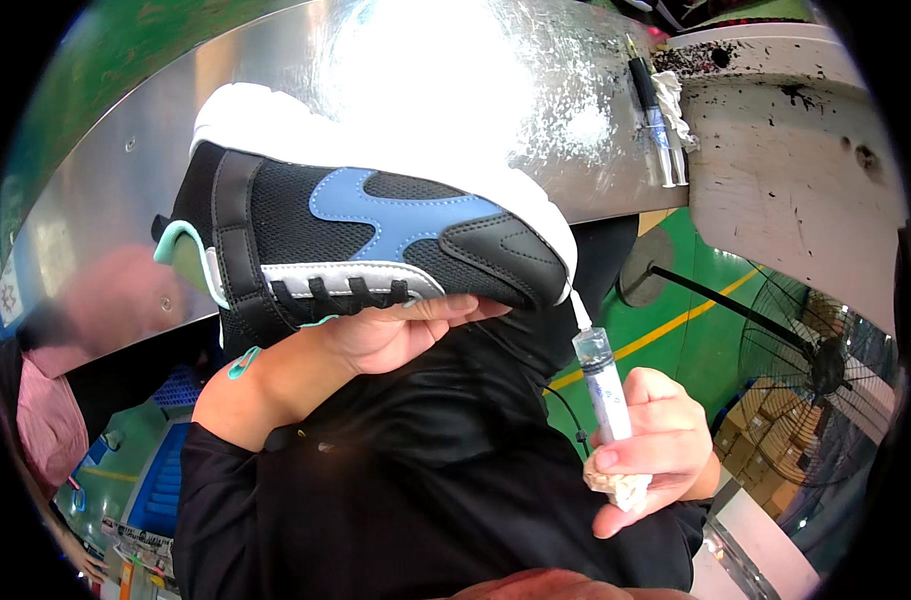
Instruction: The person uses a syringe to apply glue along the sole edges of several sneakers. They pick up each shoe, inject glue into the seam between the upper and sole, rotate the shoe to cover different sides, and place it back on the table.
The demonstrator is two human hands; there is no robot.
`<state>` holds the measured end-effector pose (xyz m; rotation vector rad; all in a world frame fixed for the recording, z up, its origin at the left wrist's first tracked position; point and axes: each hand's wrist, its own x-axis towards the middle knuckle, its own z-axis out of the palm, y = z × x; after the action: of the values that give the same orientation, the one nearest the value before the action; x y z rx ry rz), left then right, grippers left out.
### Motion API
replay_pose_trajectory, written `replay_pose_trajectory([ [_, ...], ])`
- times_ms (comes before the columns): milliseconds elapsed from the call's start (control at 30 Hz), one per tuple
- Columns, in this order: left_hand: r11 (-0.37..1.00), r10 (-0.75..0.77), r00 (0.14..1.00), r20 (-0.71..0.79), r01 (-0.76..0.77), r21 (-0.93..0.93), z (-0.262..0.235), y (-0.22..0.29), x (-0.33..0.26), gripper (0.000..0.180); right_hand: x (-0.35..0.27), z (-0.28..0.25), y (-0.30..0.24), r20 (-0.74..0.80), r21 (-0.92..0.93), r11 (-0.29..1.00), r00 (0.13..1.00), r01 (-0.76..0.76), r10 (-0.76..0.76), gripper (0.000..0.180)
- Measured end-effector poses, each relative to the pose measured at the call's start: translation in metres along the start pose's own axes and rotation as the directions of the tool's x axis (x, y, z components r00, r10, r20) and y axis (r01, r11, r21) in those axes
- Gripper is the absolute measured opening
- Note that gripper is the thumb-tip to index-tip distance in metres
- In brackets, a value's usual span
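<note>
A black mesh sneaker [286,205] with a blue overlay, mint-green loops and a thick white sole lies on its side, sole toward the far side. Under its laced edge, my left hand [396,335] supports the shoe, with some fingers hidden beneath it. My right hand [666,430] is wrapped round a clear syringe [604,385]. The syringe's white nozzle [580,312] points up at the toe, its tip at the seam between upper and sole. A crumpled beige wad [619,488] sits at the plunger end, against my fingers.
Two more syringes [658,130] and a crumpled tissue [674,105] lie at the right of the shiny metal table [591,195]. A stained white panel [786,180] stands beside them. Further right are a fan [826,365] and cartons [761,435]. Another person's pink sleeve [51,425] shows at left.
</note>
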<state>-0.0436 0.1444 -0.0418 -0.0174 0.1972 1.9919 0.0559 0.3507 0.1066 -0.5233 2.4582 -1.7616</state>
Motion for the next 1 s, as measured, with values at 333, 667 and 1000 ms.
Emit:
replay_pose_trajectory([
  [333, 0.997, 0.019, 1.000, -0.015, -0.020, -0.075, 0.014, 0.008, 0.013, 0.029, 0.006, 0.022, 0.013, -0.024, -0.344, 0.930, 0.989, 0.127, -0.144, 0.033],
  [667, 0.998, 0.056, 0.997, -0.044, -0.057, -0.028, 0.021, 0.010, 0.016, 0.036, 0.006, 0.036, 0.028, 0.030, -0.603, 0.771, 0.972, 0.204, -0.234, 0.037],
  [1000, 0.997, 0.052, 0.991, -0.123, -0.059, -0.055, 0.034, 0.011, 0.017, 0.032, 0.008, 0.039, 0.028, 0.065, -0.662, 0.717, 0.969, 0.220, -0.237, 0.035],
])
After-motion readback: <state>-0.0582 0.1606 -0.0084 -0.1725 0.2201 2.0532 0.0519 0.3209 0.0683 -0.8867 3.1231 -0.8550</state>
